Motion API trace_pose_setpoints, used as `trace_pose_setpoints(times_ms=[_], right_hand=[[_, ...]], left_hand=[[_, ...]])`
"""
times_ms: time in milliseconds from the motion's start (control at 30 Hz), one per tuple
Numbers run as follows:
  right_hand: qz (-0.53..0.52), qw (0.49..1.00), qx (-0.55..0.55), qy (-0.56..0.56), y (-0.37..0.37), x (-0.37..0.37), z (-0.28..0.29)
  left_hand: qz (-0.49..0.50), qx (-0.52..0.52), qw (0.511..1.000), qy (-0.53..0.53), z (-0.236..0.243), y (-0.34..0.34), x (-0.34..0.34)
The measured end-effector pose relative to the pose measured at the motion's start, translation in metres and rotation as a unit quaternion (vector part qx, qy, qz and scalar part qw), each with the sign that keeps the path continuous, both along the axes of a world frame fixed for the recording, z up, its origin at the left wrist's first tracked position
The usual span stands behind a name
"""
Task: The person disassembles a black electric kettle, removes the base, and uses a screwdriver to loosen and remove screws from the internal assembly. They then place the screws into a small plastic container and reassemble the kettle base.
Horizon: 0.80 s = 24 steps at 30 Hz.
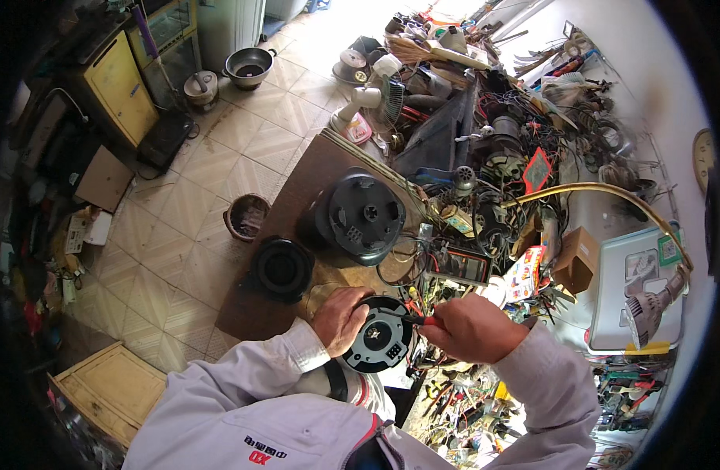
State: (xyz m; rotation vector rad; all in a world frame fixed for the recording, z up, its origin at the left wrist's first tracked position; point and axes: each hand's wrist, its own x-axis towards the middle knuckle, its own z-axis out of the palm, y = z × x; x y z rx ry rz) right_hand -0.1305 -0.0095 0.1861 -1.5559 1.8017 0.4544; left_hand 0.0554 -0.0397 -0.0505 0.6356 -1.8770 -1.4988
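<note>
At the near edge of the brown worktable (258,309), a round black motor base (382,338) is gripped by the left hand (338,317). A red-handled screwdriver (419,319) is clasped in the right hand (470,327), its tip touching the base.

You are looking down at two hands of your own, the left hand (338,317) and the right hand (470,327). You are counting three round black appliance parts: the disc (382,338) between your hands, the large base (365,215) on the board, and the ring-shaped piece (282,269) beside it. You are seeing one red-handled screwdriver (423,319), one multimeter (459,266) and one small white fan (373,97) (the tangled wires and loose tools are too many to count).
</note>
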Motion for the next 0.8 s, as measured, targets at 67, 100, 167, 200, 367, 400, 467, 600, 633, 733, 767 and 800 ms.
trace_pose_setpoints(times_ms=[67,100,167,200,367,400,467,600,633,733,767,800], right_hand=[[-0.007,0.999,0.042,-0.031,-0.01,-0.006,-0.003],[-0.011,0.996,0.087,-0.027,-0.014,-0.007,-0.004],[-0.051,0.993,0.093,-0.045,-0.012,-0.011,-0.012],[-0.07,0.992,0.096,-0.053,-0.012,-0.012,-0.014],[0.213,0.969,-0.032,0.123,0.001,0.006,-0.006],[0.336,0.919,-0.099,0.183,0.002,0.018,-0.006],[0.515,0.802,-0.224,0.204,-0.005,0.027,-0.014],[0.547,0.775,-0.27,0.163,-0.013,0.028,-0.022],[0.522,0.797,-0.266,0.149,-0.01,0.026,-0.022],[0.477,0.822,-0.27,0.158,-0.005,0.026,-0.019],[0.471,0.818,-0.284,0.166,-0.004,0.026,-0.02],[0.465,0.815,-0.297,0.174,-0.003,0.025,-0.022]], left_hand=[[0.0,0.0,1.0,0.005,-0.001,0.0,0.0],[0.001,-0.002,1.0,0.007,-0.001,0.001,-0.001],[0.004,-0.004,1.0,0.011,-0.003,0.002,-0.002],[0.003,-0.002,1.0,0.016,-0.004,0.002,-0.002],[-0.004,0.018,1.0,0.024,-0.005,0.002,-0.003],[-0.005,0.018,1.0,0.024,-0.005,0.001,-0.003],[-0.006,0.026,0.999,0.023,-0.003,0.0,-0.002],[-0.006,0.018,0.999,0.03,-0.004,0.001,-0.002],[-0.001,0.011,0.999,0.032,-0.003,0.002,-0.001],[0.01,-0.125,0.992,0.015,0.014,-0.009,0.001],[-0.006,-0.16,0.987,0.018,0.019,-0.011,0.0],[-0.023,-0.194,0.981,0.02,0.024,-0.012,-0.002]])
